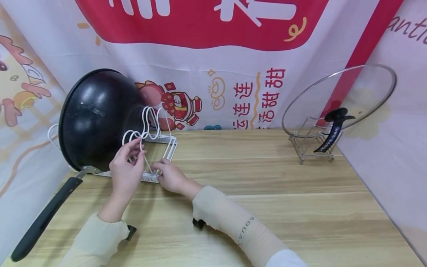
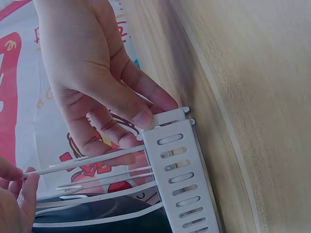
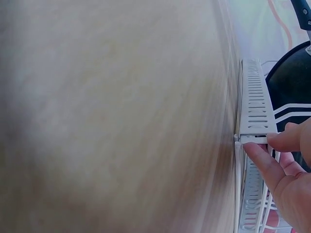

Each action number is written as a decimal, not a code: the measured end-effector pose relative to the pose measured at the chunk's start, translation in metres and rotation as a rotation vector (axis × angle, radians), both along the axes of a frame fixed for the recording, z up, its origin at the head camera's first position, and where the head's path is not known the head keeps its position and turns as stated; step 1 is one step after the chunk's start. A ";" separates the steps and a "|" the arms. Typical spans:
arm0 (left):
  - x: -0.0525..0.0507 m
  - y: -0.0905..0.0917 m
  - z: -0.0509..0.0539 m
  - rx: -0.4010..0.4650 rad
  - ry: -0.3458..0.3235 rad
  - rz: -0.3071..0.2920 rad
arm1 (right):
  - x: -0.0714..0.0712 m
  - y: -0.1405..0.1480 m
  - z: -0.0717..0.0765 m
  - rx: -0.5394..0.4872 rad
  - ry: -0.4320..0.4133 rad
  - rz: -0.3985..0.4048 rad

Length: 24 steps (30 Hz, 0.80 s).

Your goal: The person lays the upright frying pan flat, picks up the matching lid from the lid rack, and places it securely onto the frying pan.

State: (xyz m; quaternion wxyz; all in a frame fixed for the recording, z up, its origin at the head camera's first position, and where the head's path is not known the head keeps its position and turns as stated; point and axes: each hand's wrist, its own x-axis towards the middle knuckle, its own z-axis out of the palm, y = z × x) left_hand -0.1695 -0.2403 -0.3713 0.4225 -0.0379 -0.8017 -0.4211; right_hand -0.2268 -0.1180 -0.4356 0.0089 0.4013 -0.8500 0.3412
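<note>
Beige sleeves point(image 1: 220, 209) reach over the wooden table point(image 1: 273, 181), where a black wok point(image 1: 96, 115) tilts at left and a glass lid point(image 1: 363, 96) leans at right. A white rack point(image 1: 151, 177) holds the wok, a smaller metal stand point(image 1: 315, 155) the lid. The right hand point(image 1: 171, 177) grips the rack's near corner; the left hand point(image 1: 126, 168) pinches a thin wire point(image 2: 87, 160).

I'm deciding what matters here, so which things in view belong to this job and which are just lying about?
Belong to the job:
White rack, held by the left hand and right hand
Wok, standing in that rack, so probably involved

Apparently just lying about:
Glass lid, propped in the wire stand
That wire stand, touched by neither hand
</note>
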 end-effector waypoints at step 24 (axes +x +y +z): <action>-0.001 0.005 -0.002 0.012 0.021 -0.020 | -0.001 0.006 -0.003 0.008 -0.017 0.003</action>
